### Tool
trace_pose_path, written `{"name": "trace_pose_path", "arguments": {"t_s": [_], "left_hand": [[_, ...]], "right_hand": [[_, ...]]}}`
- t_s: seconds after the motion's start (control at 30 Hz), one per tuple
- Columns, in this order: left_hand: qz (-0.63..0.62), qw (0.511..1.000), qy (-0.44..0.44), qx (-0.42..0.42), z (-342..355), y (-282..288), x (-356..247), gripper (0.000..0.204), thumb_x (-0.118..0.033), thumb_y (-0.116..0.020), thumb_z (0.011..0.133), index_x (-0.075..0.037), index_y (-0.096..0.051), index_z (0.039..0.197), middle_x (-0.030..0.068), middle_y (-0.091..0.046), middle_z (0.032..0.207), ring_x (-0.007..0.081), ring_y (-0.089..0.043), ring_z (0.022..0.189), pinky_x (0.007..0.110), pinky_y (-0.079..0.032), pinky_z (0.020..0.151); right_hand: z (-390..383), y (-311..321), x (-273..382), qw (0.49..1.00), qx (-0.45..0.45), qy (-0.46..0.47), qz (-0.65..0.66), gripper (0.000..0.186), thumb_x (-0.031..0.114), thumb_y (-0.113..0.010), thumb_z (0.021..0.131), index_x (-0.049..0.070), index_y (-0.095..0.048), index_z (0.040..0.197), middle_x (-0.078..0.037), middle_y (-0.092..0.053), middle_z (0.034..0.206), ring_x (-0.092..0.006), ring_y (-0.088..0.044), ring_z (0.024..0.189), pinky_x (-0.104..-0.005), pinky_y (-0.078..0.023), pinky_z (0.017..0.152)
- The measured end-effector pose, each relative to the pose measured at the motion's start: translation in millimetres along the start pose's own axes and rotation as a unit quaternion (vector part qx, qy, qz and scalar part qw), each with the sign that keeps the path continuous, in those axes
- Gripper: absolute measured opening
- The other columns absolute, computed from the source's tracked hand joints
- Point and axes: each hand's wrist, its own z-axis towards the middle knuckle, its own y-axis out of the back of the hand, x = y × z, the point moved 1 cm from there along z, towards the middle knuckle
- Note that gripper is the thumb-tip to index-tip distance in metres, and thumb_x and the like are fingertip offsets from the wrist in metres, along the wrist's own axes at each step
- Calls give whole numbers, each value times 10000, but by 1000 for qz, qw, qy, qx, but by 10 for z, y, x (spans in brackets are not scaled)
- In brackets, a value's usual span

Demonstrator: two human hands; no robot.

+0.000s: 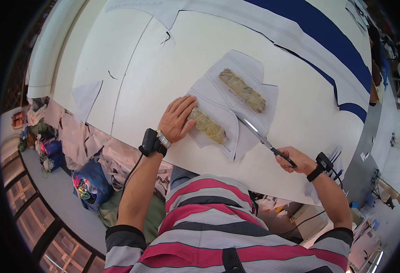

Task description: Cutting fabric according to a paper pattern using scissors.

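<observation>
White pattern paper [245, 68] with printed outlines lies on the table. Two oblong blocks, mottled yellow-brown and seemingly wrapped, rest on it: the far block [243, 90] and the near block [207, 126]. My left hand [178, 119] lies flat at the paper's left edge, fingers stretched out and thumb beside the near block. Gripped in my right hand [294, 160] are long-bladed scissors [260, 136]. Their blades point up and left to the paper between the two blocks. Whether the blades are apart is hard to make out.
Around the work spreads a large white table [154, 82]. A long white sheet [318, 68] over dark blue fabric [318, 22] runs along its far right. A paper roll [54, 50] lies at left, near a loose paper scrap [87, 98]. Pink cloth [79, 136] hangs below the left edge.
</observation>
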Motion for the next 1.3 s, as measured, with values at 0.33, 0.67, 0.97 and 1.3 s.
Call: {"name": "trace_pose_path", "arguments": {"t_s": [0.33,0.67,0.97,1.3], "left_hand": [[1,1000,11,10,-4,-17,5,601,-394,-524,1068,-27,-529,1544,166,-492,1632,377,-429,1526,531,-331,1266],[15,1000,18,13,-30,-33,6,597,-414,-485,1094,-27,-544,1546,145,-483,1652,369,-381,1564,504,-344,1263],[17,999,17,24,-24,-33,10,586,-387,-517,1080,-29,-542,1544,129,-482,1658,367,-378,1571,501,-345,1267],[3,1000,20,17,-28,-29,11,581,-370,-526,1072,-30,-539,1544,136,-481,1657,368,-381,1571,511,-348,1267]], "right_hand": [[22,40,34,999,29,-7,20,372,389,-747,1045,120,-535,900,77,-448,657,-23,-373,481,-217,-303,440],[25,155,319,998,9,-8,-64,324,320,-769,1000,114,-558,867,71,-458,661,-34,-394,507,-229,-320,457],[38,226,491,994,11,-33,-100,310,314,-758,996,109,-564,867,79,-454,650,-37,-400,500,-232,-319,458],[111,250,656,986,-6,-21,-165,351,367,-775,976,108,-573,854,73,-477,649,-43,-428,510,-245,-347,475]]}}
